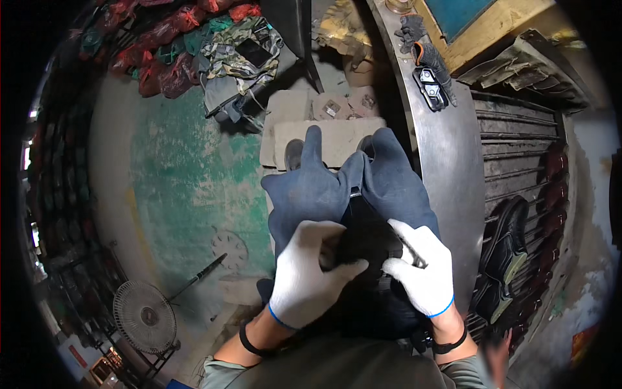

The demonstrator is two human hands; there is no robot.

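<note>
My left hand, in a white knit glove with a blue cuff edge, curls its fingers and thumb around the left side of a black object in front of my waist. From the other side, my right hand, gloved the same way, closes on its right edge, where a small part glints between the fingers. Too dark to name, the black object merges with the shadow below it. Blue-grey trousers cover my legs beyond the hands.
A long metal bench top runs along my right, bearing grey gloves and a black-and-silver tool. Black shoes rest on the slatted rack. A standing fan is at lower left. Camouflage cloth and a phone lie on a chair ahead.
</note>
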